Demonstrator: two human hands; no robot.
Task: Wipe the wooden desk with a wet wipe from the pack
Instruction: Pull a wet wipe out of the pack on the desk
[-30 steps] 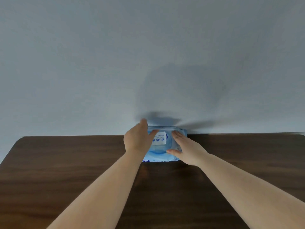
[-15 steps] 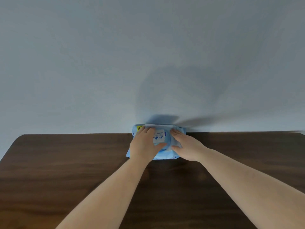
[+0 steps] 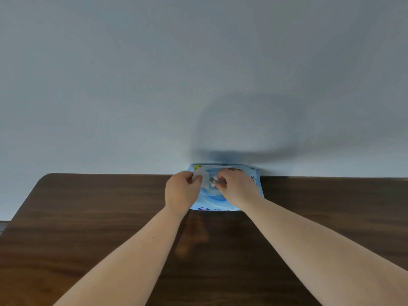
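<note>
A light blue pack of wet wipes (image 3: 212, 200) lies at the far edge of the dark wooden desk (image 3: 88, 228), against the wall. My left hand (image 3: 182, 192) pinches the pack's white sticker flap (image 3: 204, 178), which is peeled back to the left. My right hand (image 3: 237, 188) rests on the pack, its fingertips pinched at the opening around a bit of white wipe (image 3: 214, 181). Most of the pack's top is hidden under both hands.
A plain grey-white wall (image 3: 198, 74) rises directly behind the desk. The desk's rounded left corner (image 3: 47, 176) is visible, with a strip of floor beyond it at the left edge.
My left hand has peeled the sticker flap to the left, uncovering the opening. My right hand's fingers have moved onto the opening and closed on the wipe there.
</note>
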